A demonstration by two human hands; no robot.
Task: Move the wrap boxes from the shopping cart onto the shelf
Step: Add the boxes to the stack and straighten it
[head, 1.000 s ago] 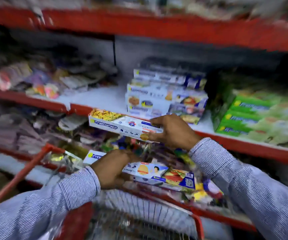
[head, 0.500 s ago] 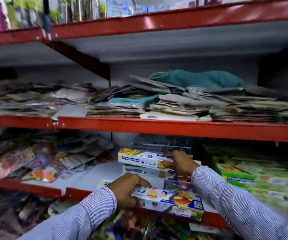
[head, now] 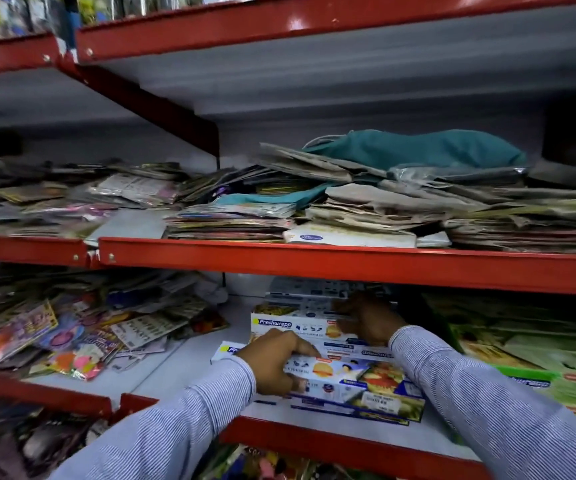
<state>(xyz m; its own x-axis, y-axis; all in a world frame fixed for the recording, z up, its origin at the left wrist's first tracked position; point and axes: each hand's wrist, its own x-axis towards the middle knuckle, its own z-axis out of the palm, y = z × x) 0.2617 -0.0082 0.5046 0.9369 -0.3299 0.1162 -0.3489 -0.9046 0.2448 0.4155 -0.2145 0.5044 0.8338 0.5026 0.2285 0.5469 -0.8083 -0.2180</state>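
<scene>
Red store shelving fills our view, the cart gone from sight. Our left hand (head: pixel 274 363) now sets its box (head: pixel 355 379) on the shelf (head: pixel 331 441), before the stack (head: pixel 300 322) where our right hand (head: pixel 366 318) presses another.

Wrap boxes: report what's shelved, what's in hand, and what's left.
Done: several Freshwrapp boxes are stacked at the back of the shelf. In hand: the right hand sets the upper box onto that stack, and the left hand grips the front box, low at the shelf's front and not yet released. Left: cannot tell, since the shopping cart is out of view.
</scene>
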